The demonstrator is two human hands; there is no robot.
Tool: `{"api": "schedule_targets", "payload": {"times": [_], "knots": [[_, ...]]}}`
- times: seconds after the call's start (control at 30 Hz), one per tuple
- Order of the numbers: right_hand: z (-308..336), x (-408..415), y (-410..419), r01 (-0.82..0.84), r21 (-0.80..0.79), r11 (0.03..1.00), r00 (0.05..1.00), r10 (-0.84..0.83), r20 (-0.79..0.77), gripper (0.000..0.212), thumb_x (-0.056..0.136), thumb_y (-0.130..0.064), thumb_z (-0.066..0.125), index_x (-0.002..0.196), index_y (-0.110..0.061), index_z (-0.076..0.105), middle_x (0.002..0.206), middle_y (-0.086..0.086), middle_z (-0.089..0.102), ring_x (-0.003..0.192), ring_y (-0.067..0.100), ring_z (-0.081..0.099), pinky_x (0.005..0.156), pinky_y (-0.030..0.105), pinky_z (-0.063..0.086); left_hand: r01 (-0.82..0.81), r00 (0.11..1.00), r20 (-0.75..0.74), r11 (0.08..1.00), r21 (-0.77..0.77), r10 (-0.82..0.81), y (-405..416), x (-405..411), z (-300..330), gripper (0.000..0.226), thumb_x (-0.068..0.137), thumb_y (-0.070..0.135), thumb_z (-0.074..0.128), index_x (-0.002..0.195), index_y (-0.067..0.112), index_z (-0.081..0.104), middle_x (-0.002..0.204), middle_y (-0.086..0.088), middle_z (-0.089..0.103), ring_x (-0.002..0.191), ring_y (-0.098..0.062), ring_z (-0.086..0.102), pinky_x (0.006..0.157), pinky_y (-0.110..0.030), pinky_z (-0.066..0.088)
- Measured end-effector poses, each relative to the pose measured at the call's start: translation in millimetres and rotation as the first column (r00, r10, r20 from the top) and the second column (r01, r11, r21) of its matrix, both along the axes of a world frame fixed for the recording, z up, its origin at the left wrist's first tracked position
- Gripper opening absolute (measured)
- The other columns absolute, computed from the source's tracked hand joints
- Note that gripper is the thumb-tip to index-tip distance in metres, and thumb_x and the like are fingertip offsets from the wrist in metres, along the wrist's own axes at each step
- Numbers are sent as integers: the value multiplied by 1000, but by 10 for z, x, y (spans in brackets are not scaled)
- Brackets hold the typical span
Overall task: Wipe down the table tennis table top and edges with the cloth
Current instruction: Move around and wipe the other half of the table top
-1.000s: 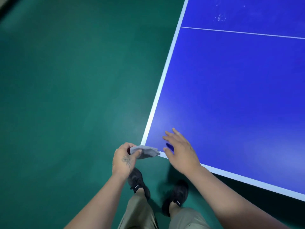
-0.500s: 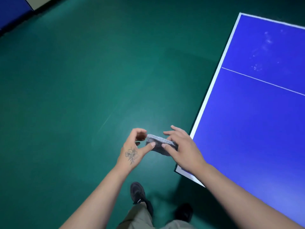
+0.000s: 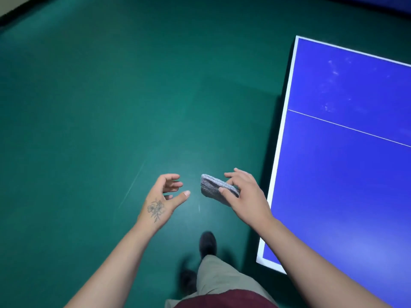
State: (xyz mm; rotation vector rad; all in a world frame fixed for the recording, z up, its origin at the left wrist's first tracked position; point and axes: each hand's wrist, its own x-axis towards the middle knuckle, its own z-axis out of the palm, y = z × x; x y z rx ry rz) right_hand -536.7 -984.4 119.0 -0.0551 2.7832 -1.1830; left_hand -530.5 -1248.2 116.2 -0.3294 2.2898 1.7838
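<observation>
Cloth (image 3: pixel 213 189), grey and folded into a thick pad, sits pinched in the right hand (image 3: pixel 246 196), thumb under its near edge and fingers curled over the top. It is held in the air over the green floor (image 3: pixel 89 107), just beside the long white edge of the blue desk (image 3: pixel 333 196) and not touching it. The left hand (image 3: pixel 163 196) hangs near the cloth with nothing in it, fingers loosely spread and the thumb pointing toward the pad, a clear gap between the two.

The person stands off the desk's near corner, one dark shoe (image 3: pixel 208 243) blurred below. No wiping is under way at this moment: the cloth is off the surface. The step in hand looks like getting the pad settled in one hand while moving along the side of the desk.

Pale smudges (image 3: pixel 333 72) show on the far part of the top, beyond the thin white line (image 3: pixel 347 127) that crosses it, so that stretch likely needs attention. The next move seems to call for bringing the right hand across the white border, laying the pad flat on the top or folding it over the edge, and pressing down firmly enough to drag it along. The far marks lie well apart from the hands, so a step forward or a long reach would probably be needed.
</observation>
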Motion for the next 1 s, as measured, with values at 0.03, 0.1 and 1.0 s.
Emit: {"api": "schedule_targets", "payload": {"times": [0.03, 0.1, 1.0], "knots": [[-1, -95, -12, 16, 12, 1000, 1000, -16, 6, 12, 99, -39, 72, 93, -30, 67, 133, -22, 67, 139, 5, 49, 111, 34, 43, 20, 1000, 3, 1000, -7, -19, -29, -130, 5, 53, 72, 41, 83, 120, 30, 64, 114, 7, 75, 108, -3, 68, 94, -24, 50], [-26, -386, -36, 40, 36, 999, 999, -41, 22, 13, 99, -42, 71, 95, -30, 68, 128, -23, 68, 123, 7, 60, 102, 37, 50, 91, 996, 12, 995, -32, -91, -93, -473, -5, 50, 74, 40, 86, 119, 30, 66, 116, 8, 75, 110, 0, 67, 95, -24, 49], [-80, -5827, -276, 251, 99, 963, 966, -256, 46, 9, 97, -46, 70, 91, -42, 66, 154, -29, 45, 126, 3, 55, 97, 44, 52, 292, 944, -112, 945, -148, -310, -434, -6684, 2, 39, 88, 31, 88, 118, 35, 65, 121, 15, 71, 118, -1, 63, 111, -38, 49]]}}
